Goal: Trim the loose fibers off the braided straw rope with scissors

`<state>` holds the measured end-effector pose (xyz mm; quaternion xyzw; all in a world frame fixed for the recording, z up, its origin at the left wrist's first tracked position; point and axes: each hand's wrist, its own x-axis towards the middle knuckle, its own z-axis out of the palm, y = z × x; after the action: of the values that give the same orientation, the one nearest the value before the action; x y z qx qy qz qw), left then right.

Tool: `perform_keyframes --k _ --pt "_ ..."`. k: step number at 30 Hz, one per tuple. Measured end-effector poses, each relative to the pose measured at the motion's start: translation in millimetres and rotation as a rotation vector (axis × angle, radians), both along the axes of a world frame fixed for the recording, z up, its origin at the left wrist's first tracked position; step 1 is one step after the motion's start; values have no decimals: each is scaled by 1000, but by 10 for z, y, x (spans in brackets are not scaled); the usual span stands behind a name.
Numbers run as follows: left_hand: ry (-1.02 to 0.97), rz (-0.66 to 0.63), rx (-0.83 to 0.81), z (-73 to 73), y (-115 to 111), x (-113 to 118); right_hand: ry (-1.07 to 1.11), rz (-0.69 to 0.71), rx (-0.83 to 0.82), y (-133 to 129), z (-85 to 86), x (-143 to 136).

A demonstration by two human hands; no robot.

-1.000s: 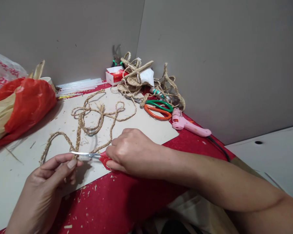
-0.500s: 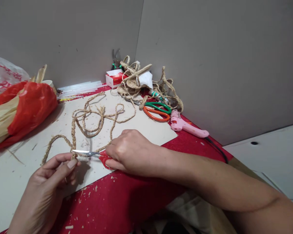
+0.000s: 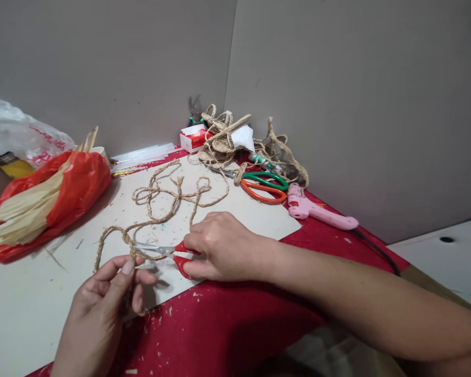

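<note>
A braided straw cord (image 3: 163, 217) winds in loops over a pale board (image 3: 251, 222). Between thumb and fingers, my left hand (image 3: 102, 303) pinches a part of this cord near the board's front edge. My right hand (image 3: 223, 248) grips small scissors (image 3: 184, 259) by their red handles. Their blades are parted and point left, with the tips beside the cord just above my left fingertips. Whether the blades touch the cord I cannot tell.
At the left lies a red plastic bag (image 3: 90, 180) with dried husks (image 3: 27, 214). Larger scissors with green and orange handles (image 3: 264, 191), a pink glue gun (image 3: 317, 209), a red-white box (image 3: 192, 137) and a heap of braids (image 3: 222, 139) lie along the wall. Scraps dot the red tabletop (image 3: 220, 314).
The scissors have opened, their handles spreading apart. The upright length of cord above my left hand has dropped onto the board. The whole view has shifted slightly.
</note>
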<state>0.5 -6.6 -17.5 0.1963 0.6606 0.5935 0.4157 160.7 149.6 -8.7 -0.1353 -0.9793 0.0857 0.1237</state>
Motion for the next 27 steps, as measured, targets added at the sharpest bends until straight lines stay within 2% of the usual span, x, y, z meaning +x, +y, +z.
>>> perform_keyframes --k 7,22,27 --pt "14 29 4 20 0 29 -92 17 66 -14 24 9" --pt "-27 8 17 -45 -31 13 -183 60 16 -36 66 -6" --pt "-122 -12 -9 -26 4 34 -254 87 33 -27 116 -4"
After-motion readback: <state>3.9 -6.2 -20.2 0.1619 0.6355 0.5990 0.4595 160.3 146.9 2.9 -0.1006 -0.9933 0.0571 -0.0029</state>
